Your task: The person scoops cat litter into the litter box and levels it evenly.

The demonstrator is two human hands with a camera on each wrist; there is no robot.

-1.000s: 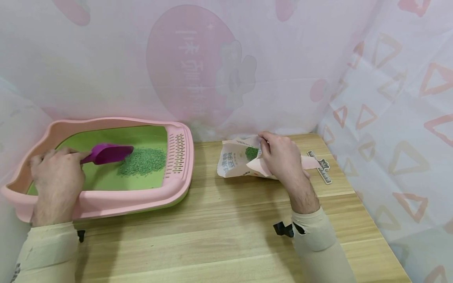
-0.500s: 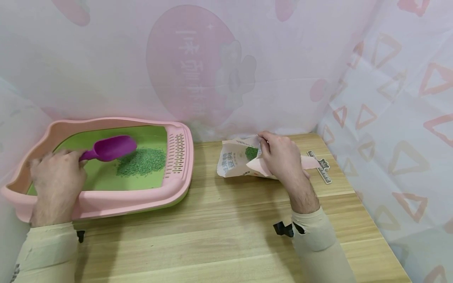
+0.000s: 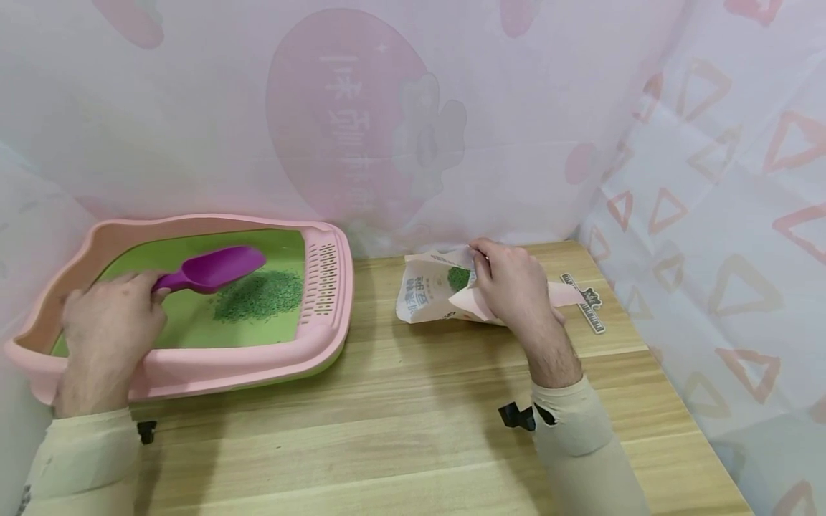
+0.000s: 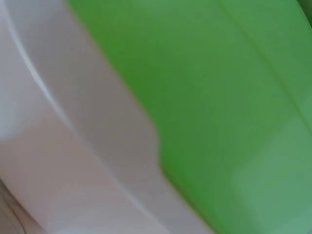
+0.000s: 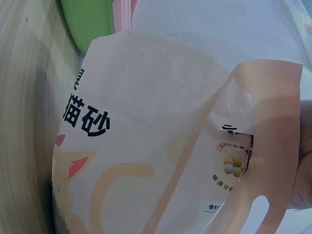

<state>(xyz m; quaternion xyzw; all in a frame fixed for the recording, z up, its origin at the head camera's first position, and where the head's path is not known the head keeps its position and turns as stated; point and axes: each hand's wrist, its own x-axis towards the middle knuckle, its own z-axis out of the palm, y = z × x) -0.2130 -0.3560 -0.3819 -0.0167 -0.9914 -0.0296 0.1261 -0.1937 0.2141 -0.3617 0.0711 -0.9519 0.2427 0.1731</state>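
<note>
Litter tray (image 3: 239,362), pink-rimmed and green inside, fills the left of the frame on the table (image 3: 361,444). We judge that a forearm leaning hard on its near rim could tip or slide it; whether the wrist touches, we cannot tell.

Bag (image 3: 426,294) lies right of centre, its right part gripped by the right hand (image 3: 516,287), fingers curled over the edge. Soft and creased, it could buckle if lifted from there and spill if its mouth is open, which we cannot make out.

Purple scoop (image 3: 222,266) hangs over the tray, its handle wrapped by the curled fingers of the left hand (image 3: 112,330). We see no load in the bowl; a quick flick through the green granules (image 3: 261,299) might throw some past the rim.

As for writing, the backdrop (image 3: 348,107) carries faint, large characters we cannot read surely. From the right wrist, the bag's bold black print (image 5: 87,117) reads 猫砂, cat litter; smaller lettering near the peach band includes 根源分, then runs off. We find no certain brand.
</note>
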